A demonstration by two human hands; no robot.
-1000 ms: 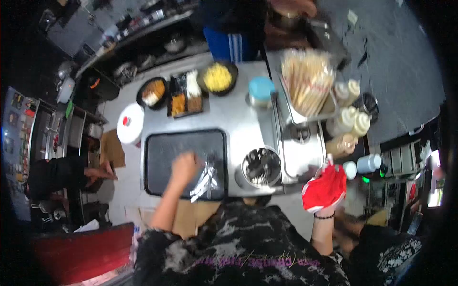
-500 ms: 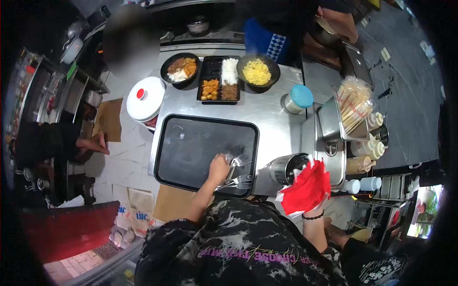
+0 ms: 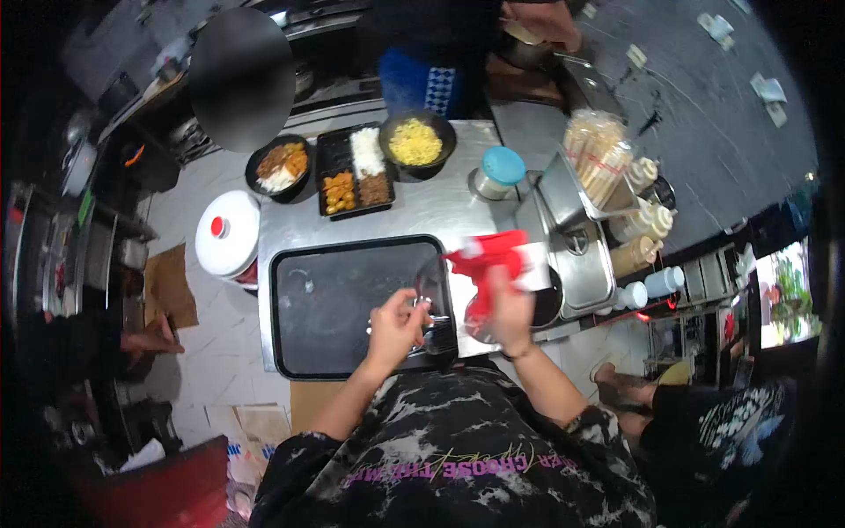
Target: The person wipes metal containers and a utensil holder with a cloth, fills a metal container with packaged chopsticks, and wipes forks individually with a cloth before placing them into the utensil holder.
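Above the right part of the black tray (image 3: 343, 308), my left hand (image 3: 396, 330) is closed on shiny metal forks (image 3: 431, 321), their tines blurred. My right hand (image 3: 510, 312), smeared by motion, grips a red and white cloth (image 3: 484, 264) just right of the tray. Behind that hand and cloth, a metal cylinder holder (image 3: 547, 299) is partly hidden.
Along the far side of the steel table (image 3: 458, 211) are a bowl of rice and toppings (image 3: 283, 167), a compartment tray of food (image 3: 356, 172) and a bowl of yellow food (image 3: 415, 143). A blue-lidded container (image 3: 502, 167) and wrapped chopsticks (image 3: 598, 154) stand to the right.
My left hand has lifted the forks up from the tray surface. My right hand has brought the cloth leftward, close to the forks. The whole view has shifted.
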